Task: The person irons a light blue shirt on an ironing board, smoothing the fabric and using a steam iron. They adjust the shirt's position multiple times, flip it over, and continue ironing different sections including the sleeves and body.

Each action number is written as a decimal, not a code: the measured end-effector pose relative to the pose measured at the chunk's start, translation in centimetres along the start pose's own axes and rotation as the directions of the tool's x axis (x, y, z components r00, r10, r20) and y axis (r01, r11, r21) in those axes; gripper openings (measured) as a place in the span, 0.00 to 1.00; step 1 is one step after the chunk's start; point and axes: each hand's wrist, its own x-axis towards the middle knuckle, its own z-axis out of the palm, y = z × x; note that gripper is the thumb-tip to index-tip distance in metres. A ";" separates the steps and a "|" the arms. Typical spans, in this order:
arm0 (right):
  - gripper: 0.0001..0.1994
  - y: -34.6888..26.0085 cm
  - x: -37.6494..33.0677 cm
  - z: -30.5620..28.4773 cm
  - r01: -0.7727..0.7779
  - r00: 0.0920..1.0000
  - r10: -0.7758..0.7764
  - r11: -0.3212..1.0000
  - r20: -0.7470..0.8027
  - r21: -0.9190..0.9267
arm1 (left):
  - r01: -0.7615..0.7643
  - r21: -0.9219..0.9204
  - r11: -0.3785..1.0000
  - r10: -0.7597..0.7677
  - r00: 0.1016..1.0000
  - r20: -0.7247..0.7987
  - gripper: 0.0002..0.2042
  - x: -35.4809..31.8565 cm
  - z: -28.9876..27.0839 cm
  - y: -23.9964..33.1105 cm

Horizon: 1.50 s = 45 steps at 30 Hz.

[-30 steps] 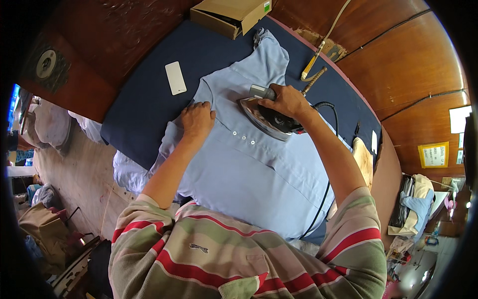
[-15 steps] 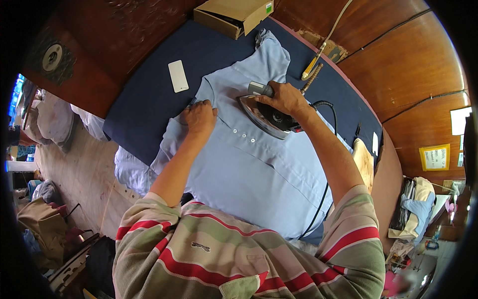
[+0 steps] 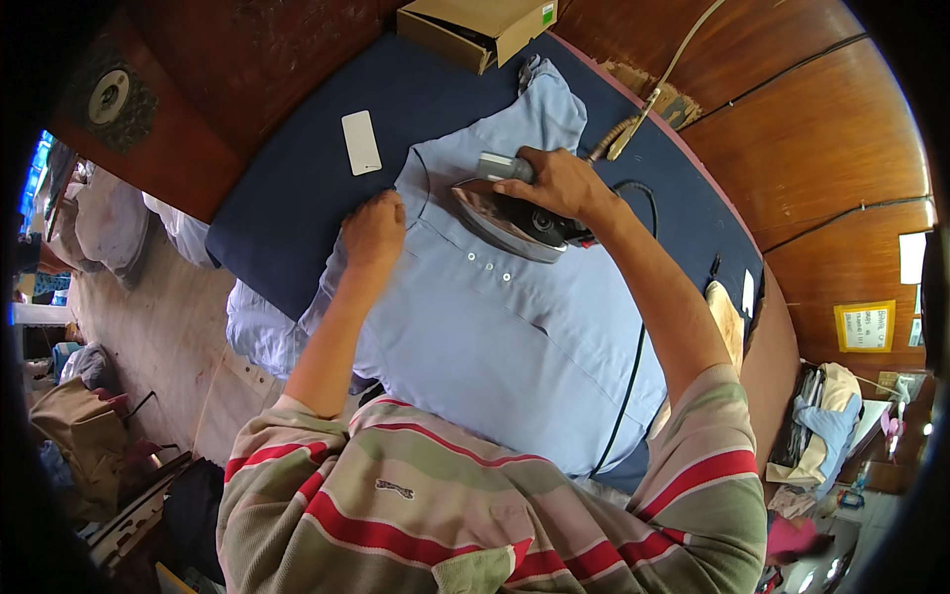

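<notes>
Right hand [image 3: 562, 184] grips an iron [image 3: 500, 222] over a blue shirt [image 3: 465, 332] reaching toward the tabletop's [image 3: 292, 183] near edge.
Left hand [image 3: 376, 232], apart, its grip unclear, lies near the neckline [image 3: 424, 183]; apparently pressing, the next stroke likely needs the shirt taut.

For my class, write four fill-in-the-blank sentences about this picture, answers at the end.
The right hand grips an electric clothes ____.
The shirt is light ____ in colour.
Three small white ____ show on the shirt's front.
A cardboard ____ sits on the navy tabletop.
Answers: iron; blue; buttons; box.
</notes>
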 end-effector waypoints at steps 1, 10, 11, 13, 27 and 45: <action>0.32 -0.7 0.5 0.2 0.047 0.999 -0.047 0.999 0.003 0.000 | -0.001 0.004 1.000 0.001 1.000 -0.003 0.07 -0.2 -0.6 -0.8; 0.28 -3.6 5.4 2.0 0.249 0.967 -0.240 0.960 0.081 -0.127 | 0.008 -0.070 0.998 -0.012 0.998 -0.065 0.04 -2.4 -4.6 -1.3; 0.27 -3.7 5.7 1.9 0.238 0.970 -0.227 0.961 0.084 -0.144 | 0.005 -0.090 0.996 -0.012 0.997 -0.079 0.04 -2.5 -4.5 -1.3; 0.27 -3.9 5.2 2.0 0.257 0.965 -0.242 0.954 0.104 -0.157 | -0.006 -0.131 0.991 -0.007 0.995 -0.103 0.04 -2.5 -4.3 -1.1; 0.30 0.6 -4.2 -0.2 -0.181 0.978 0.183 0.983 -0.097 0.026 | -0.442 -0.445 0.779 0.435 0.892 -0.123 0.13 -0.9 3.1 5.2; 0.29 1.9 -16.1 3.2 -0.416 0.908 0.419 0.899 0.007 0.140 | -0.562 0.196 0.804 0.478 0.806 0.349 0.26 -1.3 3.3 3.4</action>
